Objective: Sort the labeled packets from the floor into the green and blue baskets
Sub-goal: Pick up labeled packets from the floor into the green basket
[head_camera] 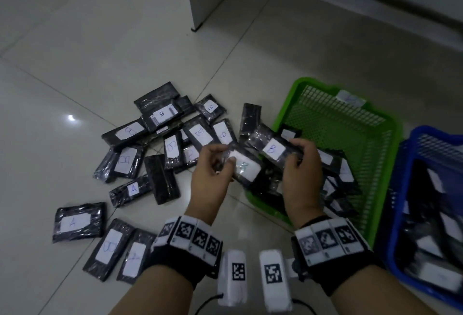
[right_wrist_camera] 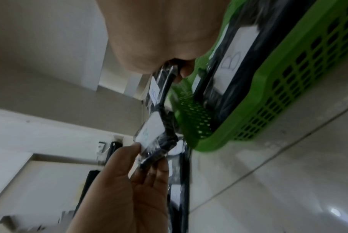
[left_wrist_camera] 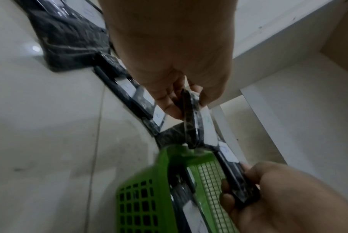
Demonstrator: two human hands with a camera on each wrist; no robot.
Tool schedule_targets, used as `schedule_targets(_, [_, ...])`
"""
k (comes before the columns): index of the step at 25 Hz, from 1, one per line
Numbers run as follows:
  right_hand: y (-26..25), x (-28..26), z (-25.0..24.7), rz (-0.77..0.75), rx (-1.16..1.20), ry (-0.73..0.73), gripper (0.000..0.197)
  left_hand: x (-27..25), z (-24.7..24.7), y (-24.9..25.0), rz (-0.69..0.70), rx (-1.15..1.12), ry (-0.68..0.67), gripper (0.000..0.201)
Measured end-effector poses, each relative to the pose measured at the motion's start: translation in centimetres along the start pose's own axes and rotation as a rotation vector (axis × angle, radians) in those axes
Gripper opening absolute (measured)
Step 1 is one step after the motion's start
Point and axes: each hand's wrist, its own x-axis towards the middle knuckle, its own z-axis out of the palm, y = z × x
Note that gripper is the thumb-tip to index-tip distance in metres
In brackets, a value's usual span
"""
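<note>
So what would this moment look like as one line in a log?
left hand: holds packet | right hand: holds B packet | both over green basket edge | more packets on floor

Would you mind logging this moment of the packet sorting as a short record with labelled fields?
left hand: pinches a packet with a white label, letter blurred
right hand: grips a packet marked B
position: both packets held over the near-left corner of the green basket
green basket contents: several packets, one reads B in the right wrist view
blue basket: right of green, holds packets
floor: many packets remain, A and B labels
</note>
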Motion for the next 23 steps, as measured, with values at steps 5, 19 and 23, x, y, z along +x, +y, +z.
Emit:
schedule_targets(5, [2.9,2.0,-3.5,0.089,-0.131,0.129,0.027,-0.8,4.4,-0.7,0.042,0.267,-0.002,0.027])
schedule_targets(19, [1.0,-1.7,1.9,-0.397,-0.252,-0.102,0.031,3.7,-2.3,-2.9,0.167,0.577,0.005,0.025])
schedule_targets(23, [-0.8,-1.7,6.7,-0.37,-0.293,-0.422,0.04,8.2,-5.1,-4.2,0.294,0.937,0.001,0.047])
